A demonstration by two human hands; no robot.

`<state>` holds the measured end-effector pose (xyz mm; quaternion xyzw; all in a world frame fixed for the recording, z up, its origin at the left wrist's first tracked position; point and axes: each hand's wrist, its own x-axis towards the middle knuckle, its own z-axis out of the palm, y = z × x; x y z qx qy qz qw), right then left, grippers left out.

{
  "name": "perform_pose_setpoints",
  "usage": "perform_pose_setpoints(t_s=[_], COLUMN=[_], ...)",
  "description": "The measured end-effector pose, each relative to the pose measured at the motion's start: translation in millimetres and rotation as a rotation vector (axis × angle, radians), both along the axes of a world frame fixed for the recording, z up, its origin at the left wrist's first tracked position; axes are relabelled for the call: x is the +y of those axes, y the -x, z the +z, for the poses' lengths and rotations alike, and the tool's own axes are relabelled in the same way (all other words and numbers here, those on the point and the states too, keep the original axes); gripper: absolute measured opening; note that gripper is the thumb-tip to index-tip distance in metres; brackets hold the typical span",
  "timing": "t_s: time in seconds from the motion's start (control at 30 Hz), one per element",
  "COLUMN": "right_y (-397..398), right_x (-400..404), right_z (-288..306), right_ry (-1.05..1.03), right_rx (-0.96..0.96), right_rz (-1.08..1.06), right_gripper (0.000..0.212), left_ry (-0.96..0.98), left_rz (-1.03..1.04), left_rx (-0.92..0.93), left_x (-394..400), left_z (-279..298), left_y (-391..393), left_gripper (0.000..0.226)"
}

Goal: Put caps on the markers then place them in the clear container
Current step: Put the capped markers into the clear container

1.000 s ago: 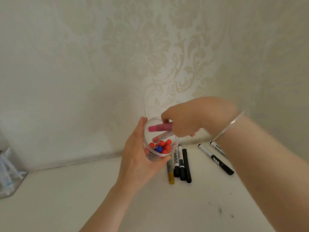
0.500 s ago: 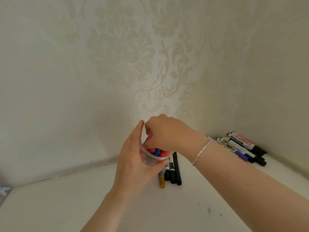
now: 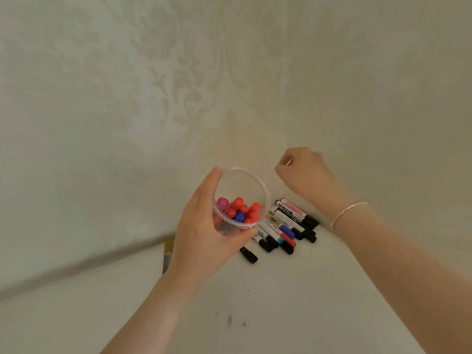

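Up off the white table (image 3: 281,302), the left hand (image 3: 204,241) has its fingers and thumb curled round the clear container (image 3: 258,185), which is tipped toward the camera so you can see the capped markers inside: a pink one (image 3: 222,202), several red ones (image 3: 238,202) and a blue one (image 3: 239,216). Over to the right, the right hand (image 3: 304,172) hangs above the table with fingers loosely curled, and I honestly can't tell if it's pinching anything. Below it sits a pile of loose markers (image 3: 288,226) by the wall, with a single black cap (image 3: 248,254) just beside them.
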<state>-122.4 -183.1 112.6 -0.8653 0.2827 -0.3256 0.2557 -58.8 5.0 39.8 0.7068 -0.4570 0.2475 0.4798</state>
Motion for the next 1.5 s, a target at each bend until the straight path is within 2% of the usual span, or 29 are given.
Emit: perform_pose_setpoints(t_s=[0.07, 0.13, 0.23, 0.3, 0.43, 0.57, 0.93, 1.17, 1.5], right_y=[0.8, 0.1, -3.2, -7.4, -20.9, -28.5, -59.3, -73.0, -78.1], right_x=[-28.0, -41.5, -43.2, -41.4, -40.6, -47.1, -48.1, -44.5, -33.1], right_z=[-34.4, -67.5, -98.7, -109.7, -109.9, -98.8, -120.0, -130.9, -132.1], right_ry=[-0.019, -0.005, -0.019, -0.005, 0.011, 0.002, 0.066, 0.211, 0.350], right_rx=[0.314, 0.510, 0.634, 0.692, 0.719, 0.761, 0.896, 0.897, 0.923], right_rz=[0.020, 0.073, 0.130, 0.125, 0.133, 0.178, 0.098, -0.011, -0.108], right_gripper=[0.022, 0.029, 0.053, 0.060, 0.049, 0.050, 0.085, 0.064, 0.047], left_ry=[-0.010, -0.028, -0.048, -0.067, -0.081, -0.109, -0.152, -0.166, -0.160], left_rz=[-0.034, -0.070, -0.069, -0.050, -0.011, 0.015, 0.022, 0.023, 0.041], left_rx=[0.019, 0.040, 0.039, 0.027, 0.024, 0.015, 0.034, 0.009, -0.017], left_x=[-9.3, -15.5, -20.0, -20.1, -15.9, -10.5, -8.8, -8.5, -6.7], left_z=[-1.8, -3.3, -4.8, -4.4, -0.9, 1.6, -6.7, -9.1, -1.6], left_y=[4.1, 7.2, 8.2, 8.0, 5.6, -0.1, -11.0, -14.3, -14.2], left_gripper=[0.101, 0.102, 0.103, 0.103, 0.103, 0.105, 0.105, 0.107, 0.106])
